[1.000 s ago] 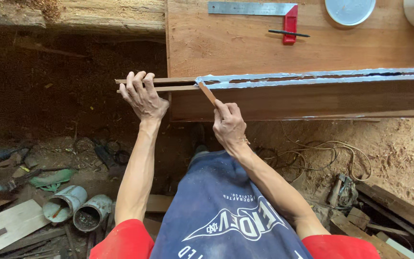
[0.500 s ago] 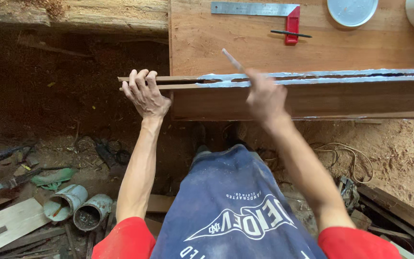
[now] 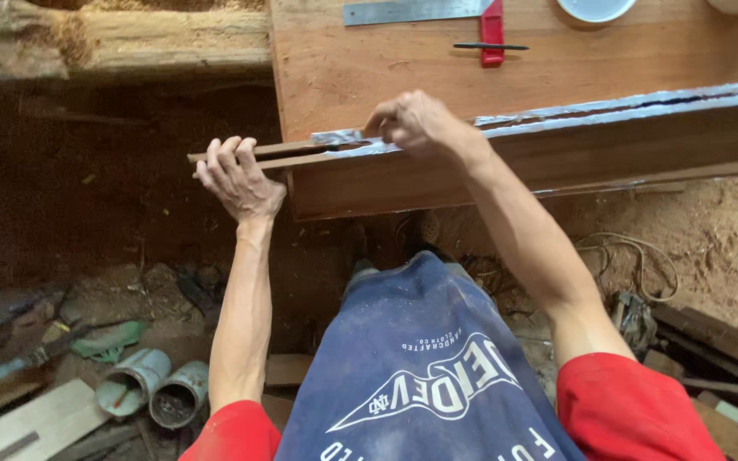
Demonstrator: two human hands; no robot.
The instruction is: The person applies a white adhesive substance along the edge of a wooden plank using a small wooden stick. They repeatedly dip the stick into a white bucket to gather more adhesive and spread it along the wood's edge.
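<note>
My left hand (image 3: 237, 181) grips the ends of two thin wooden strips (image 3: 284, 154) that stick out to the left of a thick plank (image 3: 557, 154). White glue (image 3: 625, 104) runs along the strips on the plank's top edge. My right hand (image 3: 416, 124) rests on the strips at the left end of the glue line, knuckles up and fingers curled down. Whether a small stick is inside that hand is hidden.
A wide wooden board (image 3: 403, 72) behind the plank carries a metal try square with a red handle (image 3: 412, 10), a dark pencil (image 3: 489, 46) and a white lid (image 3: 595, 7). On the dirt floor lie two cans (image 3: 155, 391), tools (image 3: 10, 341), wood offcuts and cables (image 3: 634, 256).
My right hand spread glue with a small wooden stick, lifted it, then came down on the strips further left. The view shifted and tilted. My left hand kept its grip.
</note>
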